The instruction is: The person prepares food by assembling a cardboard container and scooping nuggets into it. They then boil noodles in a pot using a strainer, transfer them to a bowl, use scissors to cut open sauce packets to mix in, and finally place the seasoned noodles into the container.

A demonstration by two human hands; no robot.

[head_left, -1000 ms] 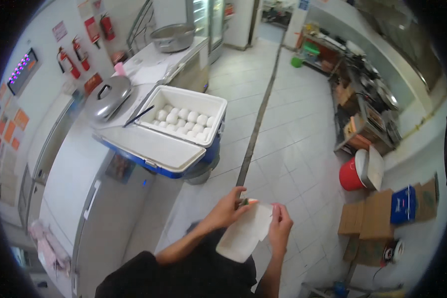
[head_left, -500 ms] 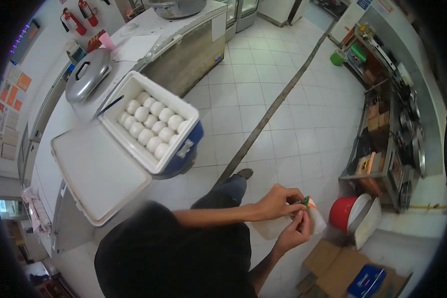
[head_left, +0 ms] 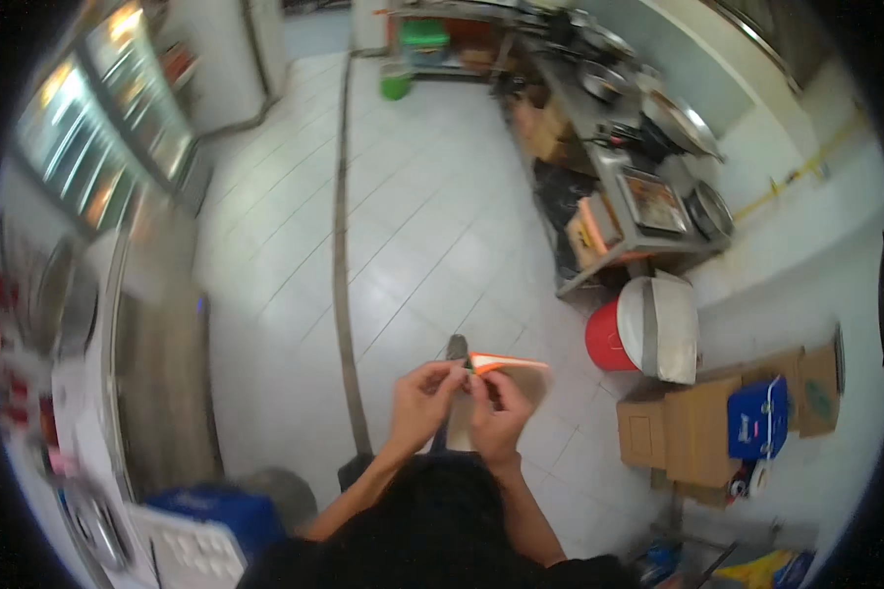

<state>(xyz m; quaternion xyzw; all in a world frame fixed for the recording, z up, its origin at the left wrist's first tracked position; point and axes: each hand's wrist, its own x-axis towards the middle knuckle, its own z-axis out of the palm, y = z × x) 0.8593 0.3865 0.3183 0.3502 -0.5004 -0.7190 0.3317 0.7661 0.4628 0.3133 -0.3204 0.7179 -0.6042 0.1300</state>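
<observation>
Pinching the green corner of an orange-edged packet (head_left: 511, 362), the left hand (head_left: 422, 404) has thumb and fingers drawn together. The right hand (head_left: 499, 410) grips the packet beside it, fingertips close to the left's; their exact contact is too small to tell. The packet is in front of the body, above the tiled floor (head_left: 413, 245), with a dark shoe (head_left: 457, 346) just beyond. A dark floor strip (head_left: 342, 245) runs away to the left. To the right, a red bucket (head_left: 609, 336) and cardboard boxes (head_left: 695, 427) stand in the way along the wall, a blue box (head_left: 756, 417) in front of them. Farther right is a metal table (head_left: 648, 240) with pans. Near left, a blue cooler (head_left: 216, 512) holds blurred white round pieces (head_left: 194, 552); glass-door fridges (head_left: 79, 142) stand far left.
</observation>
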